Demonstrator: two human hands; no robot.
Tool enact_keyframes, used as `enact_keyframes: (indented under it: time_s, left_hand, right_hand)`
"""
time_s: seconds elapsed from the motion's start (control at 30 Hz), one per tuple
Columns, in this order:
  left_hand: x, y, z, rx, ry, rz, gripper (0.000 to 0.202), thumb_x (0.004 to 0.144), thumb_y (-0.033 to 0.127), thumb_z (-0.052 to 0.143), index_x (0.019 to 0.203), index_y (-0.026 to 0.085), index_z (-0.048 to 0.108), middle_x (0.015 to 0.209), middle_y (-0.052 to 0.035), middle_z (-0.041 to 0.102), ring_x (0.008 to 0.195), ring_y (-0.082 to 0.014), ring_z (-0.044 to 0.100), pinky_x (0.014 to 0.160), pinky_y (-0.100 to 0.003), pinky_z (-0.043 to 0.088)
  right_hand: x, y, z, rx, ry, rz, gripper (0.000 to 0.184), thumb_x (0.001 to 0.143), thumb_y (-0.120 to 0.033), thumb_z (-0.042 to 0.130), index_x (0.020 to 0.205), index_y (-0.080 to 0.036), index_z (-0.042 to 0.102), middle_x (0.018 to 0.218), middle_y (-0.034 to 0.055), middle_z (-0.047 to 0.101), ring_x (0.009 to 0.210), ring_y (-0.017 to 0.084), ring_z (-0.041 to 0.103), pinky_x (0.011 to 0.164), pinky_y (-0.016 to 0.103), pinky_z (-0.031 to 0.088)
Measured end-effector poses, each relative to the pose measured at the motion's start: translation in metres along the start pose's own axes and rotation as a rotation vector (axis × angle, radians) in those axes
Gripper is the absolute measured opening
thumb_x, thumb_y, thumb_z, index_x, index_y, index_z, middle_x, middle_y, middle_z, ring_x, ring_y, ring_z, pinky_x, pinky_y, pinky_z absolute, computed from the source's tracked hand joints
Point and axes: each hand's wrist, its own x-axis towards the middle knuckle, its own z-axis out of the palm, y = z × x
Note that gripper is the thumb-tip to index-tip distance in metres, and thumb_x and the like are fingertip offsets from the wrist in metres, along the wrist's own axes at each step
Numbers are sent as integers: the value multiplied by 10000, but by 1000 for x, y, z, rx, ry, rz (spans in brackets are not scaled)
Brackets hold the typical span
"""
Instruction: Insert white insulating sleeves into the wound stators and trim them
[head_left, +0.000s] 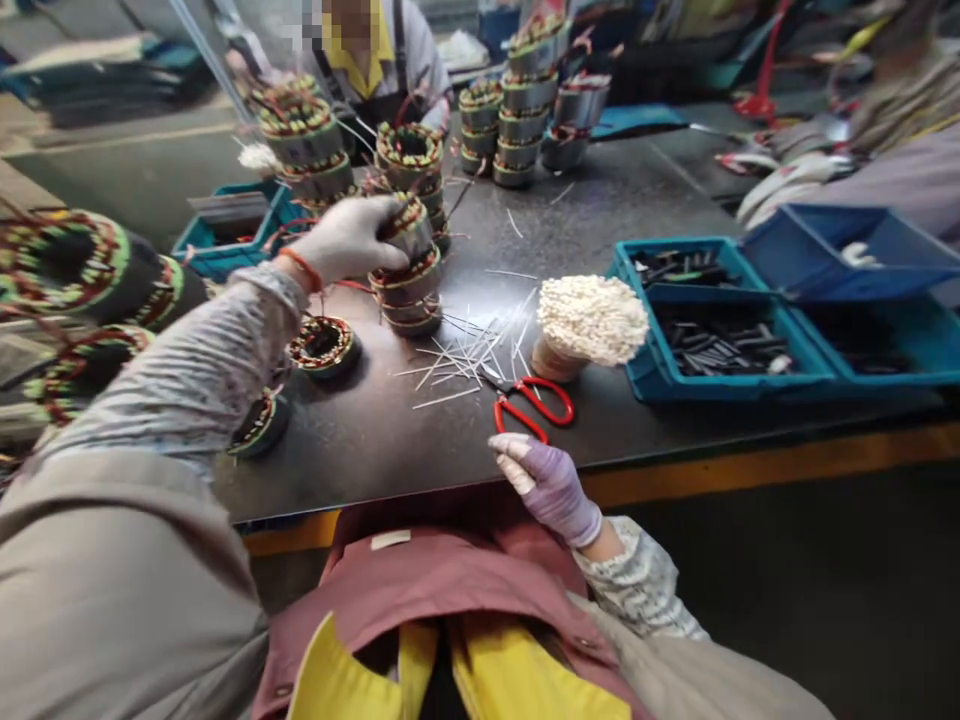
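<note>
My left hand [349, 240], in a white glove, is closed over the top of a wound motor stator [411, 228] that sits on a short stack of stators [409, 295] at the table's middle left. My right hand [547, 485], in a pale purple glove, rests at the near table edge with its fingers curled and pressed together; nothing shows in it. Red-handled scissors [532, 405] lie just beyond it. Thin white sticks [469, 355] are scattered beside the stack.
A bundle of white sticks [591, 318] stands upright by teal trays [709, 330] of dark parts on the right. More stator stacks [517, 110] stand at the back, single stators [324, 345] at left. A person in a yellow collar sits across the dark table [390, 440].
</note>
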Motion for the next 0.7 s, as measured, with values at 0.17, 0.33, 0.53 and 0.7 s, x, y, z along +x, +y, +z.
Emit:
enact_keyframes:
  time_s: [0.17, 0.33, 0.53, 0.7]
  left_hand:
    - [-64, 51, -48, -106, 98, -6, 490, 767, 346, 715, 1224, 174, 675, 1084, 1, 737, 900, -147, 644, 908, -377, 584]
    - [-160, 82, -22, 174, 240, 132, 795, 780, 536, 678, 1453, 144, 523, 1404, -92, 621, 1305, -305, 591, 1130, -464, 461]
    - [-212, 84, 95, 315, -333, -120, 758, 866, 391, 659, 1504, 50, 432, 1135, -186, 716, 1106, -334, 659, 994, -426, 516]
    - [-216, 56, 94, 172, -465, 14, 685, 933, 347, 585, 1525, 59, 396, 1249, -198, 683, 1232, -307, 605, 1089, -419, 456]
  right_hand:
    - [11, 13, -38, -407, 287, -14, 287, 935, -152, 608, 1209, -220, 659, 1089, 96, 752, 1025, 198, 733, 922, 334, 612]
    - [44, 48, -77, -924, 425, -83, 398, 885, -405, 705, 1211, -179, 679, 1235, 150, 664, 1170, 309, 591, 1007, 524, 503]
    - [62, 76, -76, -803, 359, -212, 200, 920, -324, 680, 1056, -183, 721, 1160, 145, 665, 1177, 303, 512, 1009, 558, 436]
    - [69, 78, -84, -721, 383, -423, 210, 928, -254, 648, 1114, -163, 688, 1138, 93, 670, 1151, 273, 596, 948, 532, 519]
